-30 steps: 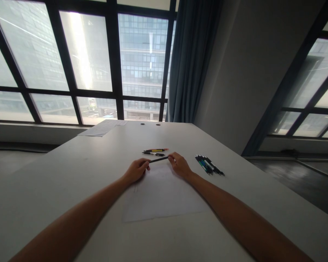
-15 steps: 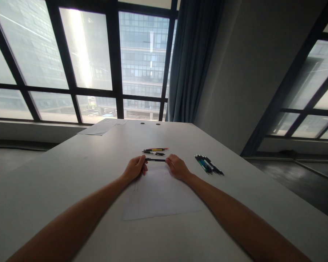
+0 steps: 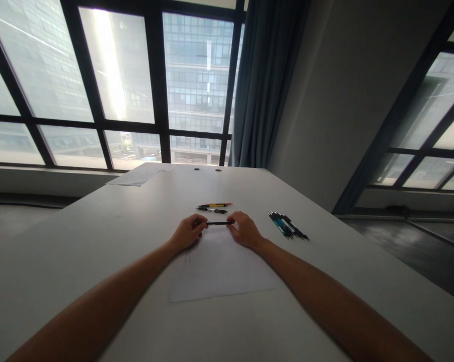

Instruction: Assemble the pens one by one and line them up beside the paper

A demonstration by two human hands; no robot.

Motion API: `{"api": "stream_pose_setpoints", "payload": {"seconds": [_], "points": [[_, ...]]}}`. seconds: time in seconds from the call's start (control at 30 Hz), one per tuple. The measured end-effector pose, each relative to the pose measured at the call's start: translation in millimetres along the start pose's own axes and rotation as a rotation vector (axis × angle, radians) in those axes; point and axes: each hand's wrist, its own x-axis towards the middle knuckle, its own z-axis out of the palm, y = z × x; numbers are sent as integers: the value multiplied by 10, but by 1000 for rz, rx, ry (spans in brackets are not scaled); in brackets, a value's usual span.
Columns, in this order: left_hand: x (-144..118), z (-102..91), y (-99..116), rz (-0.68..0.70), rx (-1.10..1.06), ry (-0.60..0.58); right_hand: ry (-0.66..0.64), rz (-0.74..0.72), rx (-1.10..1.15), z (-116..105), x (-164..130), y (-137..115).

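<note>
A black pen [image 3: 219, 222] lies level between my two hands, just above the far edge of a white sheet of paper [image 3: 221, 271]. My left hand [image 3: 187, 234] pinches the pen's left end and my right hand [image 3: 245, 230] pinches its right end. Beyond the hands, a yellow pen with an orange tip [image 3: 215, 205] and a dark pen [image 3: 214, 210] rest side by side on the white table [image 3: 98, 241].
A bunch of several dark and teal pens [image 3: 287, 225] lies to the right of my right hand. Papers [image 3: 142, 174] sit at the table's far left corner by the window. The table's right edge drops to a dark floor.
The pen went from tilted up on the right to level, held closer between both hands. The hands shifted slightly away from me.
</note>
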Motion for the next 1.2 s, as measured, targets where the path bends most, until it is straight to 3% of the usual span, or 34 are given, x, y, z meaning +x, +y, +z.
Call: {"api": "stream_pose_setpoints", "payload": {"seconds": [0.27,0.57,0.77,0.9,1.0,1.1,1.2], "points": [[-76,-4,91,237,417,154,-41,-142,-71,-37,3,-20],[-141,30,115,369,459,60,-51,-262,-203,-80,13,-82],[-150,50,120,312,568,0,114,-61,-79,-31,4,-53],[-142,53,153,331,693,-146,209,201,207,35,16,9],[-141,53,174,340,705,-179,209,336,450,67,44,64],[-142,56,172,342,689,-175,236,385,552,67,53,98],[-140,59,155,351,662,-169,217,315,423,41,24,73]]}}
